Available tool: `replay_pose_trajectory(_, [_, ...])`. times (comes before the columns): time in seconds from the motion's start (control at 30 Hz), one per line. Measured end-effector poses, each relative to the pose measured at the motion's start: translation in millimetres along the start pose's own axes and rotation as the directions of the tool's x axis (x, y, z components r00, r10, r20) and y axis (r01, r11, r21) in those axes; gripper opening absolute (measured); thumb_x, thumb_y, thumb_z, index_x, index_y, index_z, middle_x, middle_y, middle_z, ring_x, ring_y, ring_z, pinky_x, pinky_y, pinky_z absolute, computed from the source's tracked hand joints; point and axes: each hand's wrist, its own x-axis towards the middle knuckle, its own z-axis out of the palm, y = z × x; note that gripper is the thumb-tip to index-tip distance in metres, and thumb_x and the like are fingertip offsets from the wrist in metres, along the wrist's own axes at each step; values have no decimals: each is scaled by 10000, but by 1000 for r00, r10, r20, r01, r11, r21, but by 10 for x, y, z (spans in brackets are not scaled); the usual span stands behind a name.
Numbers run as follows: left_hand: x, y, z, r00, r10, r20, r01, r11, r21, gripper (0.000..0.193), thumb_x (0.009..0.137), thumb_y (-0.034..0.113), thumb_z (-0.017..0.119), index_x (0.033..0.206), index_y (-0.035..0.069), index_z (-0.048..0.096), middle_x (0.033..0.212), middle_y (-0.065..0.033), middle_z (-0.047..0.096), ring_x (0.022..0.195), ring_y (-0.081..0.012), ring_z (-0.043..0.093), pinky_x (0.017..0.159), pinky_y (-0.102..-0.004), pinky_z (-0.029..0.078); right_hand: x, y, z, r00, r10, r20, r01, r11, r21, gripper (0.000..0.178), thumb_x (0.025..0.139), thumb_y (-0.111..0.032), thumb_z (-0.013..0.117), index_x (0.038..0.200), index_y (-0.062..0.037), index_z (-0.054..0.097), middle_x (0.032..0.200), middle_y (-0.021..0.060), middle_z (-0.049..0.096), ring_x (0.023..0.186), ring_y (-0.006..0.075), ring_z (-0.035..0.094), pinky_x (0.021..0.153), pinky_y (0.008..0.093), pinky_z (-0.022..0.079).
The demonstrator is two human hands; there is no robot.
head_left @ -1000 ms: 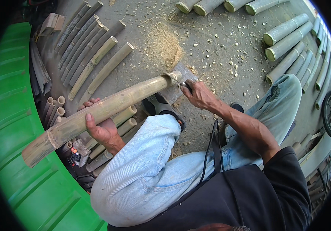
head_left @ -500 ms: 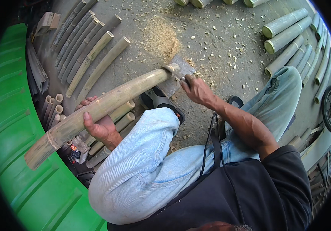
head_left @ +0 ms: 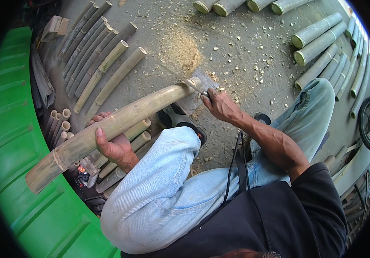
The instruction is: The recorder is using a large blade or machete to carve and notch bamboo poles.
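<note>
A thick bamboo pole (head_left: 120, 118) slants from the lower left up to the middle of the view. My left hand (head_left: 112, 148) is wrapped round it from below, thumb on the near side and fingertips showing on the far side. The pole's far end rests at a grey flat block (head_left: 189, 104) on the ground. There my right hand (head_left: 220, 104) grips the handle of a knife. The thin knife blade (head_left: 176, 76) lies across the pole near its end and points up and left.
Cut bamboo poles (head_left: 112, 81) lie in rows at the left, and more bamboo poles (head_left: 318, 38) at the right. A sawdust pile (head_left: 185, 51) and scattered chips cover the floor ahead. Green ribbed sheeting (head_left: 11, 129) borders the left side. A wheel (head_left: 369, 122) stands far right.
My right hand has shifted slightly down, and the knife blade, earlier foreshortened over the pole's end, now stretches out up and left. The pole has dipped a little; my left hand keeps its hold.
</note>
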Motion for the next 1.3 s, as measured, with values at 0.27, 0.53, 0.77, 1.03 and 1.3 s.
replay_pose_trajectory(0.27, [15,42,55,1000,-16,-7,16,999,-33,404,797,253,694,1128,88,532,1056,-77,562,1065,-264,562,1021,-484,440,-3,411,84,995,95,-36,-94,995,31,387,1005,-314,556,888,56,560,597,261,570,584,435,621,558,508,475])
replay_pose_trajectory(0.53, [105,75,-110,954,-116,-275,126,992,17,392,851,264,701,1142,51,549,1034,-80,579,1083,-241,567,1020,-431,445,18,177,56,995,92,-25,-93,995,-36,407,999,-311,553,850,68,560,618,288,588,649,462,646,597,534,497])
replay_pose_trajectory(0.77, [26,75,56,993,-22,-118,25,999,27,363,851,257,695,1108,47,547,1023,-71,562,1044,-233,563,1005,-420,455,-12,166,159,993,88,-80,-81,993,88,311,978,-273,586,962,34,539,576,241,594,543,428,643,503,508,506])
replay_pose_trajectory(1.03, [-18,86,0,994,-19,-109,23,999,33,360,833,251,682,1099,54,540,1041,-69,551,1046,-239,559,1013,-427,451,-26,60,61,994,98,-56,-90,988,124,343,982,-261,577,869,62,574,585,261,591,574,424,660,517,503,508])
replay_pose_trajectory(1.3, [-46,135,-71,995,-23,-100,24,1000,9,374,832,253,676,1120,66,526,1034,-66,562,1044,-246,561,1019,-444,449,-115,-55,53,998,55,-6,-54,995,89,330,991,-254,560,851,45,569,599,257,602,581,427,661,528,505,509])
